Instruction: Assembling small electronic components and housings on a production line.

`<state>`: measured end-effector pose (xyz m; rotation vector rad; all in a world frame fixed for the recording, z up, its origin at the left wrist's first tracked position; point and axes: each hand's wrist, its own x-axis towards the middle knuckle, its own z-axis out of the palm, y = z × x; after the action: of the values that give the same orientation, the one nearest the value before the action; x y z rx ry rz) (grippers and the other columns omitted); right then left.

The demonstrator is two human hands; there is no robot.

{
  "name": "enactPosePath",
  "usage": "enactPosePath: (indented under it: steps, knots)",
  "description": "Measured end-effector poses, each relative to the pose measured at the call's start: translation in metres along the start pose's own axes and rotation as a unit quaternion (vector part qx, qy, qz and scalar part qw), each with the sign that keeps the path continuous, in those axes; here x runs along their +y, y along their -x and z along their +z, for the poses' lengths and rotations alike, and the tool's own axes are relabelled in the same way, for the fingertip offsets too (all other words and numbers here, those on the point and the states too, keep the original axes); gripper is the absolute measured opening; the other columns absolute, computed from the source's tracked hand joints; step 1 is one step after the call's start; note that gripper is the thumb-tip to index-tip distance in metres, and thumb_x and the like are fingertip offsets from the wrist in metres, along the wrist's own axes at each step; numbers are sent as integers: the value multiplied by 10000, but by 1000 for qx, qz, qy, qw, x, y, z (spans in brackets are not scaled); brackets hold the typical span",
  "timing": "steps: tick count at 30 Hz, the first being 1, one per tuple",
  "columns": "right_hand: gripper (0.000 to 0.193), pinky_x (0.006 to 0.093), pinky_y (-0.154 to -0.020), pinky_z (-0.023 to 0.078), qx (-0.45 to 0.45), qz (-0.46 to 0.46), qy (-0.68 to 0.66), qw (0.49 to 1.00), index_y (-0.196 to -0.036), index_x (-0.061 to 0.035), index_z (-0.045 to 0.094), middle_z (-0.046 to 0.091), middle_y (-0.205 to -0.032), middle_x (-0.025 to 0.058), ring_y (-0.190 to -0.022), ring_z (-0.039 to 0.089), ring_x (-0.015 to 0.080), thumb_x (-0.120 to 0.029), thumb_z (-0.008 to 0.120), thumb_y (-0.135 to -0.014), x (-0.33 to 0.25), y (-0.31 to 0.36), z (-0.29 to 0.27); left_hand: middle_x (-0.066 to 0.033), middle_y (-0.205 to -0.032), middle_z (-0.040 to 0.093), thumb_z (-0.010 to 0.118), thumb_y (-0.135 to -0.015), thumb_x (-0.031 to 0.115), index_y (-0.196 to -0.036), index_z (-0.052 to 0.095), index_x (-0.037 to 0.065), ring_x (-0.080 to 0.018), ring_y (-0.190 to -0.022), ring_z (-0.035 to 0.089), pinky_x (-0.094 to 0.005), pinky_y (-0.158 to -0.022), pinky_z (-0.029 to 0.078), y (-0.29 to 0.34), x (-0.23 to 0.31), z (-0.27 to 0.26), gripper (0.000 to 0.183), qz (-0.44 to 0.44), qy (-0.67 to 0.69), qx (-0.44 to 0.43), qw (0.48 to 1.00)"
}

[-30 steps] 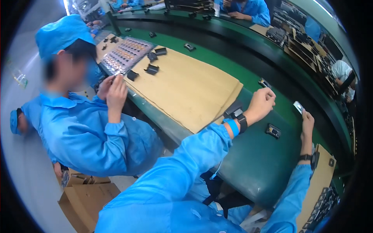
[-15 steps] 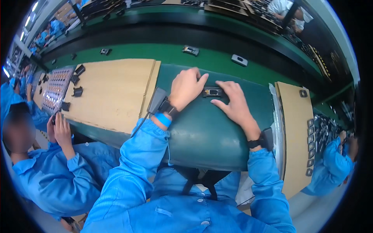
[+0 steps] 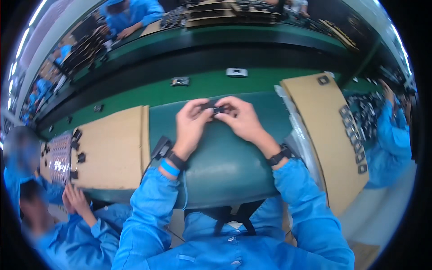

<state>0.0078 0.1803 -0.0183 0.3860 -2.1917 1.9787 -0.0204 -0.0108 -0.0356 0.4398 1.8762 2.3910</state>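
One small dark device [image 3: 218, 109], any lettering too small to read, is pinched by the left hand [image 3: 191, 123] and the right hand [image 3: 244, 119] over the green tabletop [image 3: 225, 162]. Two units [image 3: 236, 72] are seen on the green belt [image 3: 207, 84] beyond; four black parts [image 3: 81, 157] are spread along the left cardboard [image 3: 112, 153].

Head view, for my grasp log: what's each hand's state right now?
Left hand: closed, holding the left side of a small dark part.
Right hand: closed, holding the same part's right side.
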Motion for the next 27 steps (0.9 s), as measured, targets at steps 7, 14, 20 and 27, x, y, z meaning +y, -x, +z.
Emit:
enactPosePath:
  steps: [7, 14, 20, 27]
  knots:
    - [180, 441, -812, 554, 271, -151, 288, 906, -1080, -35, 720, 714, -1002, 165, -921, 698, 345, -91, 720, -909, -31, 1, -59, -87, -1087, 736, 698, -988, 1, -1212, 657, -12, -135, -957, 710, -263, -753, 586, 3, 1, -4, 228, 22, -22, 50, 998]
    - [589, 517, -1072, 483, 316, 112, 644, 688, -1403, -2, 612, 650, -1326, 291, -1210, 625, 459, -370, 706, -952, -46, -10, -226, -61, -1034, 730, 721, -975, 4, -1168, 681, -2, -110, -908, 702, -246, -704, 569, 8, 2, 13, 197, 48, -52, 39, 997]
    - [717, 553, -1113, 447, 189, 288, 650, 677, -1361, 0, 658, 598, -1439, 252, -1313, 557, 486, -618, 569, -1008, -19, -8, -217, -64, -1031, 741, 702, -978, -13, -1150, 671, -10, -93, -874, 698, -236, -699, 546, 13, -2, 10, 174, 48, -60, 39, 996]
    - [313, 478, -907, 572, 186, 77, 652, 731, -1188, -26, 712, 737, -1103, 207, -1027, 719, 389, -198, 755, -931, -35, 40, -147, -75, -1048, 740, 714, -975, -6, -1159, 670, -22, -88, -884, 693, -233, -694, 549, 10, -2, 10, 190, 45, -56, 38, 997]
